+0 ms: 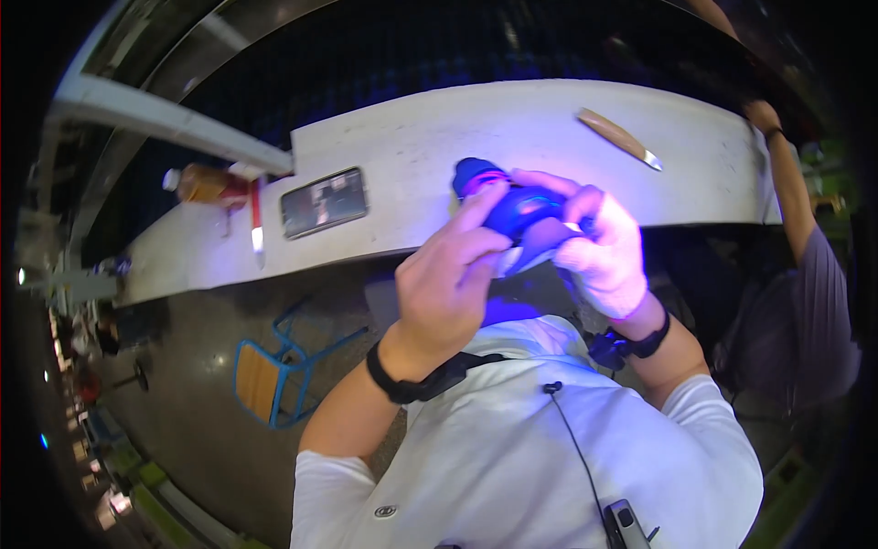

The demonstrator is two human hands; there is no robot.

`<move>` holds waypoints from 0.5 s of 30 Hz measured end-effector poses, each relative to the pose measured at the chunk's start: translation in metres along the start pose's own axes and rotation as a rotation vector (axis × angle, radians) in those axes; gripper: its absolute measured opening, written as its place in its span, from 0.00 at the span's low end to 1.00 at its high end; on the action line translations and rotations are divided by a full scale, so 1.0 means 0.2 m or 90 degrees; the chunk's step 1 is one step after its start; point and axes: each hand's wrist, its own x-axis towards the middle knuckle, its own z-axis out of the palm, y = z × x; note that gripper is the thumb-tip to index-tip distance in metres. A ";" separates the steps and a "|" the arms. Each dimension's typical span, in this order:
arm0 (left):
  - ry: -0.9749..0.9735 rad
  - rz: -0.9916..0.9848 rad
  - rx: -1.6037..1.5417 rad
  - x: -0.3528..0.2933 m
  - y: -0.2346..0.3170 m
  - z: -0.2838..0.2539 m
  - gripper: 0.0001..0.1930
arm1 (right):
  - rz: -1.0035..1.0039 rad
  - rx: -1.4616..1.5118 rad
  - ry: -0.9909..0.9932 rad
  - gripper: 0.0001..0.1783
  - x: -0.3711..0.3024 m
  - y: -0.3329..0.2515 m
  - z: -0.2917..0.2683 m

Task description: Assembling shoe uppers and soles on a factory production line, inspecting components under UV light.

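A dark blue rounded object [514,212] is held up between my hands, just over the near edge of the white bench. One end has a dark knob-like top; its exact kind cannot be made out. My left hand [446,279] is bare, its fingers bent against the object's near left side. On my right hand [605,252] is a whitish glove. That hand grips the object's right end, thumb and fingers pressed together beside a pale, flap-like part. Strong blue-violet light falls on the object and on my right hand, blurring its details.
A wooden-handled knife [618,137] lies at the far right of the bench [412,119]. Toward the left are a phone [325,202], a red-handled knife [256,229] and an amber bottle [208,186]. A blue-framed stool [261,382] stands below. Another person's arm [788,178] reaches in at right.
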 end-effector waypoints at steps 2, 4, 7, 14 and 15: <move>-0.023 -0.089 -0.069 -0.04 0.06 -0.03 0.05 | -0.004 0.096 0.029 0.22 -0.01 0.02 0.07; 0.012 -0.082 -0.163 -0.10 0.04 0.02 0.10 | -0.013 0.100 0.042 0.20 -0.03 0.01 0.10; 0.080 -0.110 -0.251 -0.18 0.06 0.12 0.16 | -0.052 0.070 0.050 0.20 -0.06 0.02 0.12; 0.088 -0.181 -0.307 -0.26 0.07 0.11 0.21 | -0.168 -0.056 0.029 0.24 -0.11 0.10 0.11; 0.084 -0.185 -0.307 -0.27 0.06 0.10 0.21 | -0.166 -0.054 0.033 0.24 -0.11 0.11 0.10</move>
